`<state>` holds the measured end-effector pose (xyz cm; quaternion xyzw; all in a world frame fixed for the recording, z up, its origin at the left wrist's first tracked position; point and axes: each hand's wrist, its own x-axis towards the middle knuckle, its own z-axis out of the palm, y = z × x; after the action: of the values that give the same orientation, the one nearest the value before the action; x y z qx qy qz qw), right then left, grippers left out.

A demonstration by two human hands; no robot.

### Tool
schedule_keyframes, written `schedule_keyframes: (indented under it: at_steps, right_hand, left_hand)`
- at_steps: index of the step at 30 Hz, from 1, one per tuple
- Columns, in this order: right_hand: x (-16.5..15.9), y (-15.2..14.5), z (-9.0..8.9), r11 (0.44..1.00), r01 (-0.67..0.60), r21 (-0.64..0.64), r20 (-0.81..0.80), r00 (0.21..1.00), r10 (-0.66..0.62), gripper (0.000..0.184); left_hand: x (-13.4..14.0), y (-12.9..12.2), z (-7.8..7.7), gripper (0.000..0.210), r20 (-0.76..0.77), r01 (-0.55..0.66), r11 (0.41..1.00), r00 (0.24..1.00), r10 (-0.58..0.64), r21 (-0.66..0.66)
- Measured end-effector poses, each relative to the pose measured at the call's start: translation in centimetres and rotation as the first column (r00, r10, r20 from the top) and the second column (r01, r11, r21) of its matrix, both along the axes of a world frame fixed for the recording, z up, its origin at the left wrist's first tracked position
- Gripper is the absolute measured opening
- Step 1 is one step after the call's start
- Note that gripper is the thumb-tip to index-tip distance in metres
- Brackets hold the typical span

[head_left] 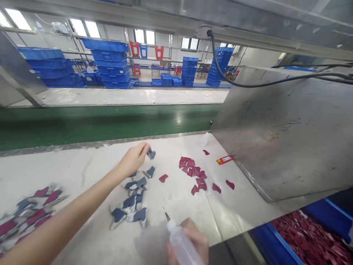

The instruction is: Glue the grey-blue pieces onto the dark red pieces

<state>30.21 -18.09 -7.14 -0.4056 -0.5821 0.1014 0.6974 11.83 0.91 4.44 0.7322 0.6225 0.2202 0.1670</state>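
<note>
My left hand (135, 157) reaches over the white worktop, its fingers pinched on a small blue-grey cut piece (151, 153) that is blurred. Below it lies a loose cluster of blue-grey pieces (129, 201) with pale backing. Close to the front edge, my right hand (193, 237) is wrapped round a translucent squeeze bottle (183, 243) with a thin metal needle tip pointing up and left. Maroon cut pieces (190, 167) lie in a group right of centre, with one single maroon piece (163, 178) nearer the blue-grey ones.
At left, a heap of maroon and grey pieces (35, 211) lies under my forearm. A red-and-yellow small box (224, 159) sits by the metal panel (275, 140). Behind runs a green conveyor belt (116, 123). A blue crate (284, 244) of maroon pieces stands lower right.
</note>
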Motion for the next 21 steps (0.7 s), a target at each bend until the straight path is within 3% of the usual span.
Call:
schedule_keyframes:
  at_steps: [2, 4, 6, 8, 12, 15, 21]
  right_hand:
    - [-0.1, 0.3, 0.5, 0.996, -0.046, -0.078, -0.053, 0.998, 0.041, 0.024]
    - [0.2, 0.5, 0.9, 0.989, -0.076, -0.124, -0.082, 0.994, 0.067, 0.026]
    - [0.7, 0.5, 1.1, 0.984, -0.078, -0.163, -0.087, 0.994, 0.064, 0.026]
    - [1.0, 0.3, 1.3, 0.971, -0.074, -0.229, -0.065, 0.996, 0.061, 0.023]
    - [0.6, -0.4, 1.9, 0.926, -0.115, -0.359, -0.022, 0.993, 0.115, 0.027]
    - [-0.2, -1.3, 2.1, 0.913, -0.134, -0.385, -0.019, 0.990, 0.138, 0.026]
    - [-1.6, -2.1, 1.4, 0.917, -0.184, -0.354, -0.003, 0.981, 0.196, 0.013]
  left_hand:
    - [-1.7, -6.9, -0.6, 0.041, 0.104, 0.027, 0.999, 0.994, -0.024, -0.025]
    - [-3.1, -13.1, -2.2, 0.040, 0.235, 0.013, 0.999, 0.972, -0.002, -0.047]
    - [-3.8, -18.0, -4.5, 0.033, 0.329, -0.036, 0.997, 0.943, 0.058, -0.074]
    - [-3.9, -21.2, -6.8, 0.024, 0.362, -0.052, 0.996, 0.929, 0.076, -0.076]
    - [-3.3, -23.2, -9.4, 0.015, 0.268, -0.012, 0.995, 0.963, -0.014, 0.097]
    - [-2.9, -23.0, -9.7, 0.012, 0.172, 0.007, 0.983, 0.984, -0.039, 0.182]
    - [-2.6, -22.9, -9.4, 0.015, 0.132, 0.007, 0.980, 0.991, -0.034, 0.201]
